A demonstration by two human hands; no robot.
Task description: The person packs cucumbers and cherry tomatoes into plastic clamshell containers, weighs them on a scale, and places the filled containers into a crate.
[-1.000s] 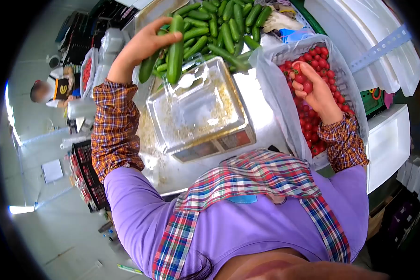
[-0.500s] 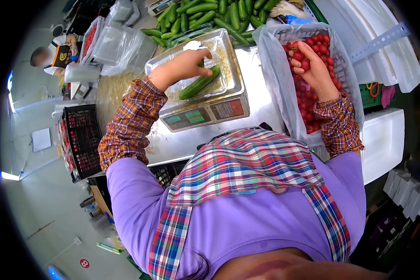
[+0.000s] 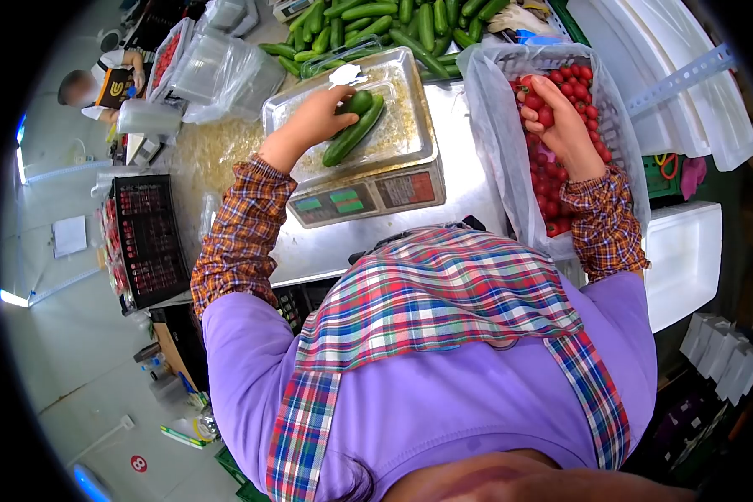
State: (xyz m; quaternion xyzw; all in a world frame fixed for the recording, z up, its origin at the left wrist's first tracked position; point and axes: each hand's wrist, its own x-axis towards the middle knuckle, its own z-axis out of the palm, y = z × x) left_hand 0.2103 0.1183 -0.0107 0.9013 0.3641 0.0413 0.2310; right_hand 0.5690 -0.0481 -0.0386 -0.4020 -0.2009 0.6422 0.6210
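Note:
My left hand is over the pan of a weighing scale, its fingers closed round the end of a cucumber. A second, longer cucumber lies slantwise beside it on the pan, close to my thumb. Clear plastic and a white patch show behind the hand. My right hand is inside a bag-lined crate, its fingers curled around a few red cherry tomatoes. More cherry tomatoes lie below and around that hand.
A heap of cucumbers lies behind the scale, with a pale glove to its right. Clear plastic boxes are stacked at the back left. A black crate stands left, white foam boxes right. Another person is far left.
My left hand has drawn back slightly to the left, and more of the cucumber in its fingers shows. The longer cucumber has shifted slightly. My right hand stays almost still with the tomatoes.

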